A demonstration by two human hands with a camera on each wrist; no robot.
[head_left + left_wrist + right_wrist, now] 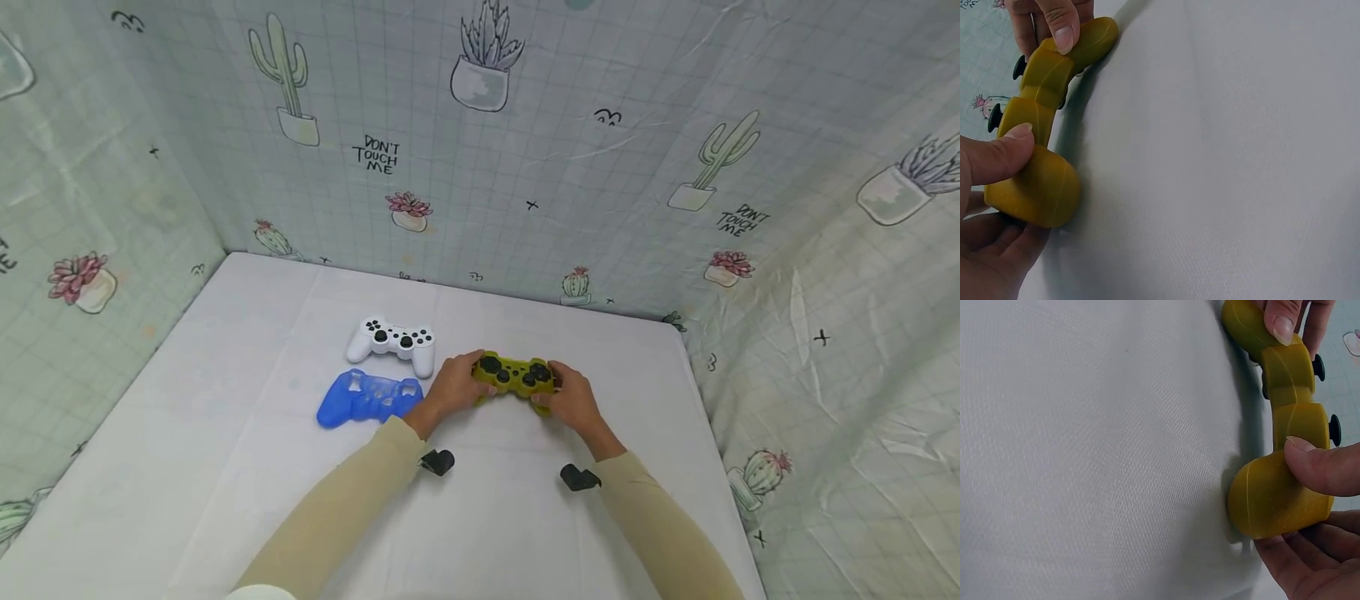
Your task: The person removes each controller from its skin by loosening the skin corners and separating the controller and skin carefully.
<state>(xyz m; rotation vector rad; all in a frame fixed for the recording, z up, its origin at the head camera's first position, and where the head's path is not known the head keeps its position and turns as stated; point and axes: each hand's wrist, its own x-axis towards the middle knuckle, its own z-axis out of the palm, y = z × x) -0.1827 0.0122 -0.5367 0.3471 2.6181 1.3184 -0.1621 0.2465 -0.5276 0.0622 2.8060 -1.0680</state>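
A game controller in a yellow-green cover (515,376) is held between both hands, its black thumbsticks facing up in the head view. My left hand (454,385) grips its left handle, thumb on the near side and fingers curled beneath. On the opposite handle, my right hand (574,402) has the same kind of grip. Both wrist views show the yellow cover (1038,181) from its near edge, with a thumb pressing each handle. Left of the hands lie a white game controller (393,342) and, in front of it, a blue silicone controller cover (367,398) with open cutouts.
The white-covered table (480,525) meets cloth walls (525,167) printed with cacti at the back and on both sides. A small black device (437,462) sits at the left wrist, and another black device (580,477) at the right.
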